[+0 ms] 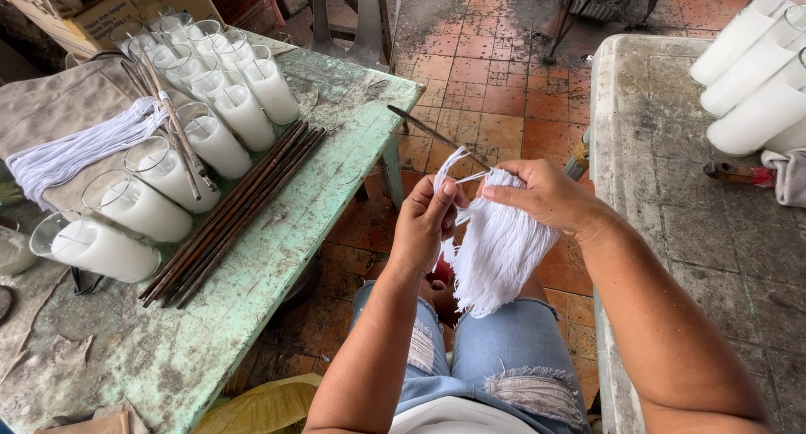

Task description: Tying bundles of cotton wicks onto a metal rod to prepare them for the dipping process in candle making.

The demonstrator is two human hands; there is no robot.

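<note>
Both hands are up over the lap here, and between them hangs a bundle of white wicks [497, 253], a thick tassel of cut strings drooping down toward the torn denim shorts [504, 350]. The right hand [550, 197] clamps the top of the bundle, fingers clenched round the gathered ends so the strands stay together and hang free; the left hand [426, 224] pinches a single looped strand just beside that grip, thumb and forefinger closed on it, apparently to tease one string apart from the rest. A thin dark rod [437, 136] pokes out up and left of the bundle, its near end hidden behind the strings, so whether a hand holds it is not clear. Left of the bundle stands the green, paint-worn surface [277, 258] carrying rows of glass candles [210, 115] filled with white wax, a stack of long dark rods [239, 211] laid beside them, and another white wick bundle [80, 153] resting on grey cloth. Right of the bundle, a grey surface [672, 199] holds more white candles [751, 73] lying on their sides. Nothing crowds the hands; only the knees sit below
</note>
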